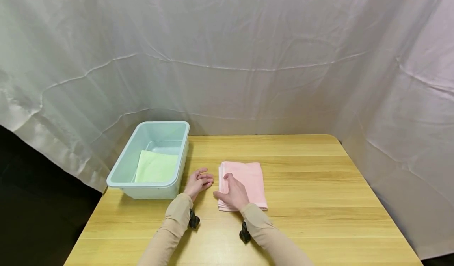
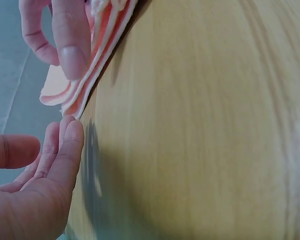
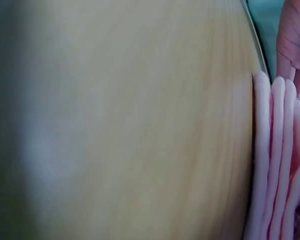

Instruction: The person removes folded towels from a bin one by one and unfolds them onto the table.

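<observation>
A folded pink towel (image 1: 250, 179) lies on the table, its stacked layers showing edge-on in the right wrist view. Over its left part hovers my right hand (image 1: 234, 193), thumb and index finger spread apart. In the left wrist view, a finger of that hand hangs beside the layered edge. My left hand (image 1: 200, 182) is just left of the towel, fingers loosely extended toward it and holding nothing. Its fingertips come close to the towel's corner in the left wrist view.
A pale blue-green plastic bin (image 1: 182, 155) stands on the left of the wooden table (image 1: 319, 191), near my left forearm. Inside it lies a light green folded cloth (image 1: 156, 167). A grey curtain (image 1: 248, 61) hangs behind the table and along its right side.
</observation>
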The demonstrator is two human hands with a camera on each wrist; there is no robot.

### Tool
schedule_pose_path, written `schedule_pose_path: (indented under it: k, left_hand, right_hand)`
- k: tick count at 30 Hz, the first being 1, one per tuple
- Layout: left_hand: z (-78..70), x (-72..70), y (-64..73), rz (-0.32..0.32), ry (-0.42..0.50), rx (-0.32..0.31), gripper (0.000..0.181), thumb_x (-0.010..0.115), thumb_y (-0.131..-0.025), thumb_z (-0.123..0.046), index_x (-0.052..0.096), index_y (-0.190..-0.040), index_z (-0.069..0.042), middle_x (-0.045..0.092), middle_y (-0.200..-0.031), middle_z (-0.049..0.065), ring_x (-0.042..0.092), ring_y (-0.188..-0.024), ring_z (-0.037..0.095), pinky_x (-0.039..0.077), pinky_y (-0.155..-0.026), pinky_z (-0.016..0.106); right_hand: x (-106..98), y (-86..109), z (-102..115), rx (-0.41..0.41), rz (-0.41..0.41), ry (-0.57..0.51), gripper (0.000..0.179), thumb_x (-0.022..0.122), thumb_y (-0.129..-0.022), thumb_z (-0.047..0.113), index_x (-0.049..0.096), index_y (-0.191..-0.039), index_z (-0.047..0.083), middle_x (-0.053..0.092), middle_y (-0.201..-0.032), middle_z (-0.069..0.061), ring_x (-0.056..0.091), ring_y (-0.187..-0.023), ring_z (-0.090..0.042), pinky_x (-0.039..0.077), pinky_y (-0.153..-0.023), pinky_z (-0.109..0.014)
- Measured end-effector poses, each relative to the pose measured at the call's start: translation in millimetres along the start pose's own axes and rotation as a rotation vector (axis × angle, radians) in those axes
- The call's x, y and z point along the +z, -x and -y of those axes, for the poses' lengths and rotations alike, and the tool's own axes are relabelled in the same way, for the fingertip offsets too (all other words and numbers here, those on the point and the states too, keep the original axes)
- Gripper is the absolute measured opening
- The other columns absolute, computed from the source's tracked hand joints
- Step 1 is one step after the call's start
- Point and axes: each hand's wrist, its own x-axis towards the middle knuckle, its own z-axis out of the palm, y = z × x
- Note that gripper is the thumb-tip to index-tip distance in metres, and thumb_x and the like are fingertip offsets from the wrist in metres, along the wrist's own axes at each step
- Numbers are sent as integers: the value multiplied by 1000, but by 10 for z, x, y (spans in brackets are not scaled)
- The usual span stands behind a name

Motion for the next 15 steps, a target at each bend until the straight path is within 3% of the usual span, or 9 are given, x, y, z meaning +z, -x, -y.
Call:
schedule_pose_path:
  k: [8, 15]
  left_hand:
    - [9, 2, -3, 0, 5, 3, 48, 43, -95, 15, 36, -142, 14, 57, -127, 40, 68, -90, 15, 57, -80, 24]
    - [4, 5, -12, -3, 6, 11, 49, 43, -94, 15, 36, -142, 14, 57, -127, 40, 69, -90, 16, 57, -79, 25]
  right_hand:
    - [6, -30, 47, 56, 13, 28, 57, 79, -70, 20, 51, -119, 11, 72, -96, -12, 65, -78, -25, 53, -69, -36]
    - [-85, -48, 24, 99, 75, -64, 53, 73, -74, 16, 51, -121, 8, 57, -74, -1, 50, -65, -15, 43, -61, -28]
